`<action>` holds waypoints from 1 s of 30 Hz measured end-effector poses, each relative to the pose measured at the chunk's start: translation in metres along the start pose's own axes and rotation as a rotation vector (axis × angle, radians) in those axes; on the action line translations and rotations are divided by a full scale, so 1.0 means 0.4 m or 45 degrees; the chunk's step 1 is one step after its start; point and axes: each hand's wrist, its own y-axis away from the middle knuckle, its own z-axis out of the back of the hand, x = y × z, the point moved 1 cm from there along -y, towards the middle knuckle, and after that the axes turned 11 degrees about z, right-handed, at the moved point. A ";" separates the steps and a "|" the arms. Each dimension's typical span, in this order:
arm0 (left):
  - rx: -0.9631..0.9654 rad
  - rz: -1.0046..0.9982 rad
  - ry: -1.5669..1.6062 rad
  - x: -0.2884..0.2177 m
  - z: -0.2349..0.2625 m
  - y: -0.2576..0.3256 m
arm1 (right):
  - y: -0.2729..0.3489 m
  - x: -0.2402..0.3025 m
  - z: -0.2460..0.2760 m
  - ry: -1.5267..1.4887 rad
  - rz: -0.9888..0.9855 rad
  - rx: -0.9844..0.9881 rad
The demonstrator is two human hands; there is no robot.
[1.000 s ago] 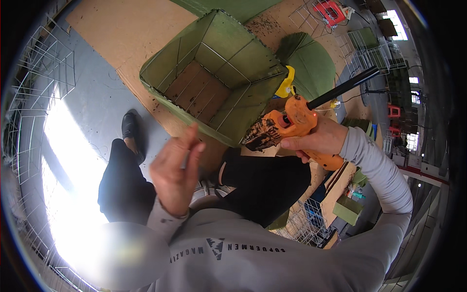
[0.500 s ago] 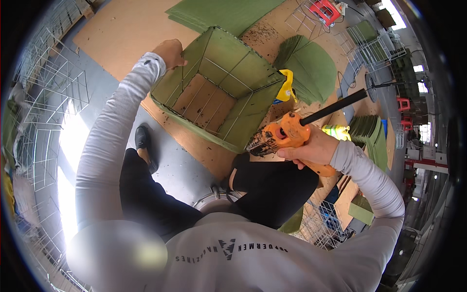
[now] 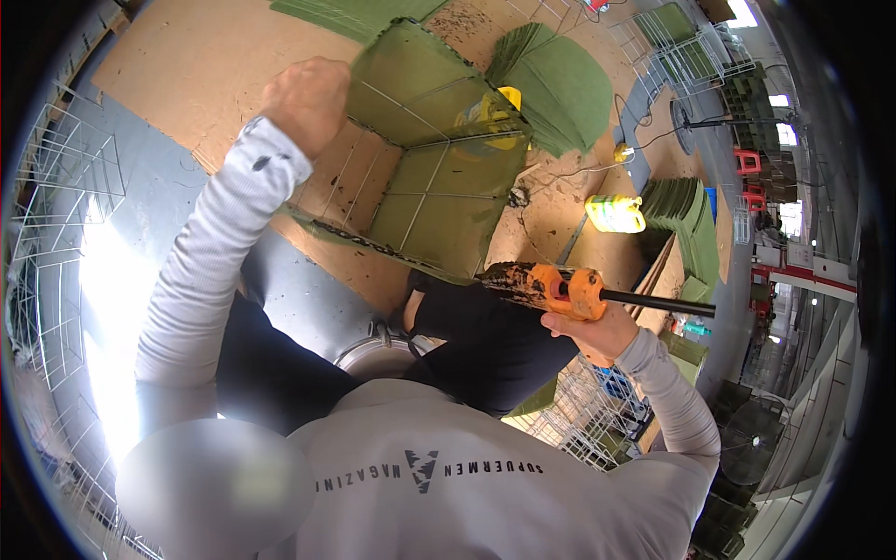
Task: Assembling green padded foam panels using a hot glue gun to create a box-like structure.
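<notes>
A box-shaped basket [image 3: 443, 191], made of thin green sheet over a wire frame, is tilted in front of my lap, its inside showing. My left hand [image 3: 308, 105] is closed at the basket's upper left side; its fingertips are hidden behind the fist. In my right hand [image 3: 597, 333] is an orange glue gun [image 3: 551, 287] smeared with dark residue. A long black glue stick [image 3: 658, 303] sticks out of its back, pointing right. The gun's dark nozzle end is at the basket's lower right corner; whether they touch I cannot tell.
Brown board [image 3: 201, 75] with dark specks lies under the basket. Stacked green sheets [image 3: 560, 89] lie beyond it, and a yellow bottle [image 3: 616, 213] stands to the right. Wire frames [image 3: 70, 177] are at the left; a cable runs across the right side.
The basket has turned and tilted, with my left hand at its side. My right hand has lowered, and the glue gun has swung so its black stick points right instead of up-right.
</notes>
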 end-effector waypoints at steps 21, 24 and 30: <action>0.117 0.260 0.133 0.001 0.086 0.251 | 0.048 -0.136 -0.029 0.370 0.354 -0.168; 0.128 0.260 0.160 -0.002 0.089 0.256 | 0.048 -0.149 -0.036 0.380 0.402 -0.157; 0.105 0.206 0.129 0.008 0.074 0.268 | 0.051 -0.128 -0.042 0.263 0.369 -0.246</action>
